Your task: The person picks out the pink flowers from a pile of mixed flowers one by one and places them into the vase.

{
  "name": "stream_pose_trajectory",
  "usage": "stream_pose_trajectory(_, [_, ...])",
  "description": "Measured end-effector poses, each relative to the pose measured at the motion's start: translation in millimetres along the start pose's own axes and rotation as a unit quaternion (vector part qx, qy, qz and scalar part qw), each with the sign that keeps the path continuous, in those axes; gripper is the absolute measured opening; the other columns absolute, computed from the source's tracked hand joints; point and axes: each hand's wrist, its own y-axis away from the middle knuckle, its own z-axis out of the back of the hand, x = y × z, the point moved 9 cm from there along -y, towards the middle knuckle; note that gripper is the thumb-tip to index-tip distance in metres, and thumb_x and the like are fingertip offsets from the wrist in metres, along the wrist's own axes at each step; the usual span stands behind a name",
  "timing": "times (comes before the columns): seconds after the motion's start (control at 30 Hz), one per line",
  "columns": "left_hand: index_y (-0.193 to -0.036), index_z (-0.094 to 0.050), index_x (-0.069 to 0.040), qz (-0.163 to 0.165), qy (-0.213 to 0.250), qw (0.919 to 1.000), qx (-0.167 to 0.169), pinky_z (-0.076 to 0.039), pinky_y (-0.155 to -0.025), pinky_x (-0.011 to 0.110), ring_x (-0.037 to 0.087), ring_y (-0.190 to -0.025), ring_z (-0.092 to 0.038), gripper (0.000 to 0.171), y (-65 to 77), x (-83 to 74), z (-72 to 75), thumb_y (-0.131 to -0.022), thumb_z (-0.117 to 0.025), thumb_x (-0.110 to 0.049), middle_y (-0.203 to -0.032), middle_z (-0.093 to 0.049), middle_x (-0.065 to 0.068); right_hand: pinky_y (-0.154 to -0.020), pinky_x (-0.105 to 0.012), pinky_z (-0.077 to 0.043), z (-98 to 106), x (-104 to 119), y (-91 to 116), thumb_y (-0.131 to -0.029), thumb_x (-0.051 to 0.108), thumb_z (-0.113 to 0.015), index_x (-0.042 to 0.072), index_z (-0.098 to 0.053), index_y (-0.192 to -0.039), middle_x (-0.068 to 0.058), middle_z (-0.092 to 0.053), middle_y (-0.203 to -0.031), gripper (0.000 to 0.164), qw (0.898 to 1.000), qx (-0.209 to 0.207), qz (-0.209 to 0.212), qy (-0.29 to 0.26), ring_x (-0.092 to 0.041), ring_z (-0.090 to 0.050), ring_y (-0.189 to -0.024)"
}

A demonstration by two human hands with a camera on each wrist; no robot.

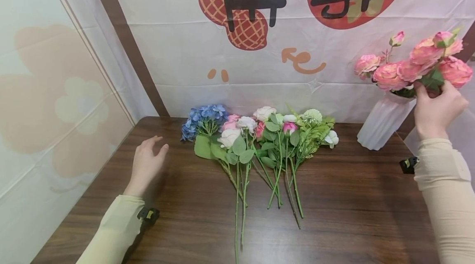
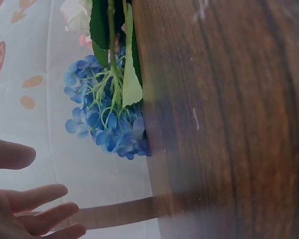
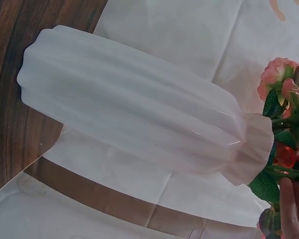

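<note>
With our right hand [image 1: 439,109] we pinch pink flowers [image 1: 424,55] close under the blooms, seemingly to steady them at the white vase [image 1: 386,121] beside it, while our left hand [image 1: 146,163] is loosely spread, holding nothing, and loose flowers [image 1: 229,137] lie between both.

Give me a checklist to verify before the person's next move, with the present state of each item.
1. Fluted white vase has its base on the wooden tabletop: ok.
2. Right hand free: not ok; it pinches pink peony-like flowers just below the blooms, at the vase mouth.
3. Left hand free: ok; empty, fingers relaxed, beside the blue hydrangea.
4. Stem depth inside the vase: cannot tell; its wall hides the stems.
5. Flowers on the tabletop separated for single pickup: not ok; the hydrangea, white roses and green stems bunch and overlap.
</note>
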Motion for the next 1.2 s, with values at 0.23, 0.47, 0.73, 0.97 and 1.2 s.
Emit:
stream_pose_trajectory(0.23, [-0.128, -0.052, 0.006, 0.001, -0.001, 1.0, 0.002, -0.026, -0.104, 0.06, 0.051, -0.127, -0.035, 0.043, 0.5, -0.2, -0.3, -0.096, -0.05, -0.022, -0.139, -0.043, 0.031, -0.09, -0.043, -0.033, -4.2, -1.3, 2.7, -0.083, 0.037, -0.065, 0.0, -0.073, -0.092, 0.037, -0.044, -0.065, 0.039, 1.0, 0.009, -0.01, 0.021, 0.0, -0.051, -0.071])
stream_pose_trajectory(0.47, [-0.128, -0.052, 0.006, -0.002, -0.001, 1.0, -0.002, -0.026, -0.104, 0.06, 0.051, -0.126, -0.036, 0.042, -1.1, -0.5, 0.6, -0.095, -0.05, -0.021, -0.138, -0.044, 0.031, -0.091, -0.047, -0.034, -8.4, -5.3, 3.5, -0.084, 0.038, -0.063, 0.002, -0.072, -0.102, -0.019, -0.07, -0.105, 0.041, 0.998, 0.03, -0.025, 0.052, -0.042, -0.056, -0.097])
stream_pose_trajectory(0.73, [-0.128, -0.052, 0.006, -0.005, 0.0, 1.0, -0.001, -0.027, -0.103, 0.06, 0.051, -0.126, -0.036, 0.043, -1.3, 0.2, 0.1, -0.096, -0.05, -0.022, -0.137, -0.044, 0.031, -0.091, -0.053, -0.035, -11.0, -6.1, 7.3, -0.086, 0.04, -0.062, 0.004, -0.07, -0.11, -0.022, -0.067, -0.11, 0.044, 0.997, 0.047, -0.017, 0.06, -0.047, -0.056, -0.103])
stream_pose_trajectory(0.97, [-0.127, -0.052, 0.006, -0.008, 0.001, 1.0, -0.001, -0.028, -0.103, 0.06, 0.051, -0.125, -0.036, 0.042, -0.7, 0.2, -0.1, -0.095, -0.051, -0.021, -0.137, -0.044, 0.031, -0.091, -0.055, -0.035, -11.7, -7.6, 9.2, -0.086, 0.043, -0.061, 0.003, -0.069, -0.112, -0.022, -0.066, -0.111, 0.048, 0.996, 0.049, -0.024, 0.069, -0.049, -0.056, -0.104])
stream_pose_trajectory(1.2, [-0.128, -0.052, 0.006, -0.003, 0.004, 1.0, 0.001, -0.027, -0.103, 0.06, 0.051, -0.126, -0.035, 0.042, 1.3, -1.5, 1.4, -0.095, -0.052, -0.021, -0.138, -0.044, 0.031, -0.09, -0.054, -0.036, -13.7, -9.3, 8.0, -0.084, 0.043, -0.062, 0.003, -0.07, -0.109, -0.022, -0.067, -0.109, 0.047, 0.996, 0.053, -0.024, 0.068, -0.049, -0.057, -0.102])
